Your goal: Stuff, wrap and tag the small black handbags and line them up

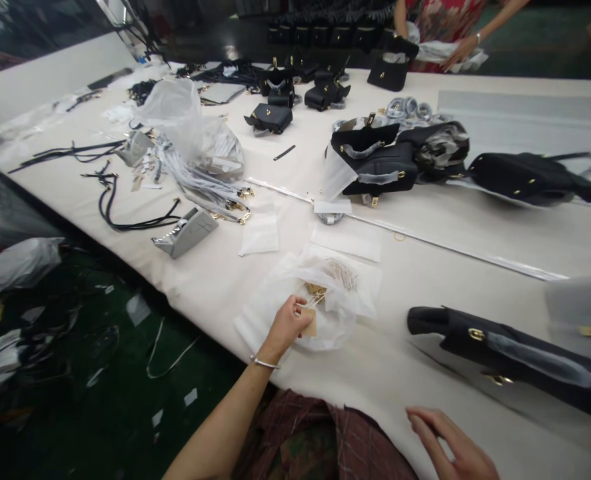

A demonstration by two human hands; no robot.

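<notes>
Between the thumb and fingers of my left hand (286,325) is a small tan hang tag (309,323) with pale string running up from it. It is over an opened clear plastic bag (332,333), in which more tan tags (315,290) and a bundle of strings (342,275) show. My right hand (452,443) is low at the right, over the table's near side, its fingers loosely bent and apart with nothing visible in them. Beyond it lies a black handbag (530,360) with gold fittings and a film-wrapped handle.
A grey tape dispenser (188,232) stands left of the bag, near black straps (120,210) and wrapped straps with gold clasps (195,177). More black handbags (385,163) sit farther back. Across the table, a person's hand (462,53) handles wrapping. The table edge drops to a littered green floor (140,393).
</notes>
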